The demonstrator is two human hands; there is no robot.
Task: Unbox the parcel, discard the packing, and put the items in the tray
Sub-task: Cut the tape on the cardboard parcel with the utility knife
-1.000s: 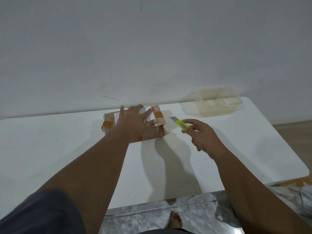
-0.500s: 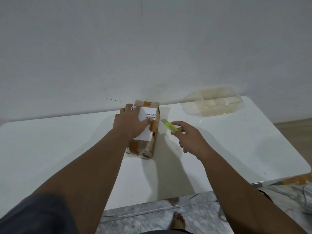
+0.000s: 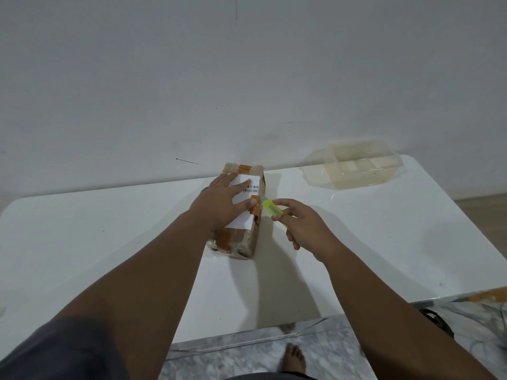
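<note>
A: How were the hands found?

B: The right hand (image 3: 304,229) was clamped round a yellow cutter (image 3: 270,208), its tip set at the edge of the parcel (image 3: 241,239), just beside the left thumb. The left hand (image 3: 222,200) was laid flat on top, fingers straight.

A: How was the cut best made?

B: A shallow stroke along the tape seam was judged safest, drawn away from the pressing fingers.

A: And the parcel?

B: Brown card, orange tape and a white barcoded label were seen under the left palm; the clear tray (image 3: 389,176) was set well beyond the right hand.
</note>
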